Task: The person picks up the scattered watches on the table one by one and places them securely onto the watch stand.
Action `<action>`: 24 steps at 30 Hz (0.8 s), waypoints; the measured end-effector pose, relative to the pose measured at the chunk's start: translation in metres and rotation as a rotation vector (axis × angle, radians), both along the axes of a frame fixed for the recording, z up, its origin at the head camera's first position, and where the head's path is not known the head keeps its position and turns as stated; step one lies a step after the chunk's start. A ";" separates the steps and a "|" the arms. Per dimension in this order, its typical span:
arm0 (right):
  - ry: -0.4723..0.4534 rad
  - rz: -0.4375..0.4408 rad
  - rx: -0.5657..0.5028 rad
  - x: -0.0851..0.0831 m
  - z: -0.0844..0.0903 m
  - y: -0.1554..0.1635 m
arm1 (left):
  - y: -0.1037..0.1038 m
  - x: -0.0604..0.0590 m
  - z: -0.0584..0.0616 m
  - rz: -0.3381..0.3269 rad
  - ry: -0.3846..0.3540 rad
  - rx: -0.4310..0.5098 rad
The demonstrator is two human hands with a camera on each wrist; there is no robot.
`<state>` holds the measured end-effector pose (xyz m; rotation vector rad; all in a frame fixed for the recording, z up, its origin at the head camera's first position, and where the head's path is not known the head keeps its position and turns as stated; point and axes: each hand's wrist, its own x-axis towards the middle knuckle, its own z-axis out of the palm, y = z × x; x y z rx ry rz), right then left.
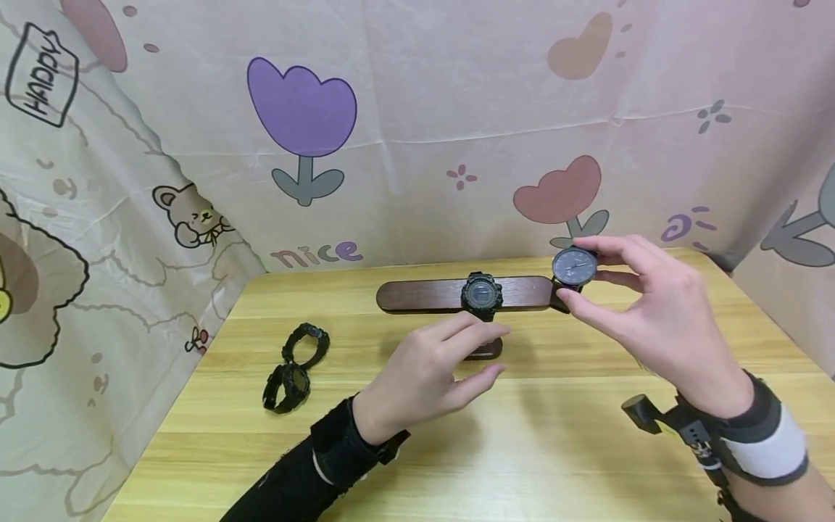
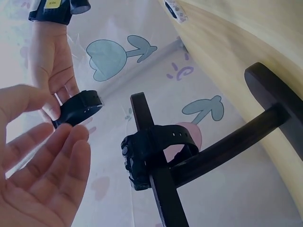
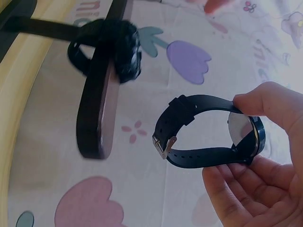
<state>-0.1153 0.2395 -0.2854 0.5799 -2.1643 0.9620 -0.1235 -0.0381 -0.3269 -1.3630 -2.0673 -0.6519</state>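
Between the thumb and fingers of my right hand (image 1: 665, 319) is a round-faced wristwatch (image 1: 574, 267). Its black strap (image 3: 203, 157) is buckled into a loop, as the right wrist view shows. The watch is at the right end of a dark wooden display stand (image 1: 424, 296), apart from the bar in the right wrist view. A chunky black sports watch (image 1: 481, 293) hangs looped around the middle of that bar. My left hand (image 1: 427, 370) hovers in front of the stand, fingers loosely bent and holding nothing; it partly hides the stand's post and base (image 1: 485, 351).
Two more black watches, one upper (image 1: 320, 346) and one lower (image 1: 287, 388), stand on their straps at the left of the wooden table (image 1: 561, 449). A printed cloth (image 1: 417, 109) hangs behind the table and along its sides.
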 end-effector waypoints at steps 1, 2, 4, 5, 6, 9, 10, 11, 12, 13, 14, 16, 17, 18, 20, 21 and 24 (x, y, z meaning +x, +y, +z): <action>-0.002 0.009 -0.007 0.001 0.001 -0.002 | 0.000 0.000 0.000 0.004 -0.004 0.018; -0.002 0.019 -0.014 0.001 0.002 -0.004 | 0.000 -0.001 0.001 0.007 -0.015 0.038; 0.001 0.043 -0.025 0.002 0.003 -0.009 | -0.001 -0.001 0.001 0.017 -0.031 0.075; 0.003 0.052 -0.030 0.002 0.004 -0.012 | -0.001 -0.001 0.002 0.023 -0.039 0.093; 0.005 0.062 -0.036 0.002 0.005 -0.015 | -0.002 -0.002 0.002 0.030 -0.049 0.111; 0.002 0.086 -0.055 0.002 0.007 -0.023 | -0.003 -0.002 0.002 0.057 -0.073 0.148; -0.001 0.092 -0.060 0.002 0.008 -0.026 | -0.004 -0.002 0.003 0.065 -0.083 0.158; -0.006 0.098 -0.064 0.003 0.008 -0.029 | -0.004 -0.002 0.003 0.072 -0.090 0.166; -0.009 0.106 -0.069 0.003 0.009 -0.031 | -0.005 -0.002 0.003 0.077 -0.095 0.174; -0.014 0.113 -0.072 0.003 0.009 -0.034 | -0.005 -0.002 0.004 0.080 -0.099 0.181; -0.018 0.122 -0.075 0.003 0.009 -0.036 | -0.005 -0.002 0.004 0.081 -0.098 0.190; -0.022 0.138 -0.081 0.004 0.009 -0.040 | -0.004 -0.003 0.004 0.078 -0.100 0.207; -0.025 0.145 -0.086 0.004 0.009 -0.042 | -0.004 -0.003 0.004 0.075 -0.101 0.215; -0.027 0.150 -0.090 0.004 0.009 -0.044 | -0.004 -0.003 0.004 0.072 -0.103 0.224; -0.037 0.158 -0.102 0.005 0.008 -0.048 | -0.004 -0.004 0.004 0.069 -0.109 0.237; -0.042 0.166 -0.110 0.005 0.008 -0.050 | -0.004 -0.004 0.004 0.068 -0.116 0.243; -0.056 0.186 -0.126 0.006 0.007 -0.055 | -0.004 -0.004 0.004 0.065 -0.130 0.265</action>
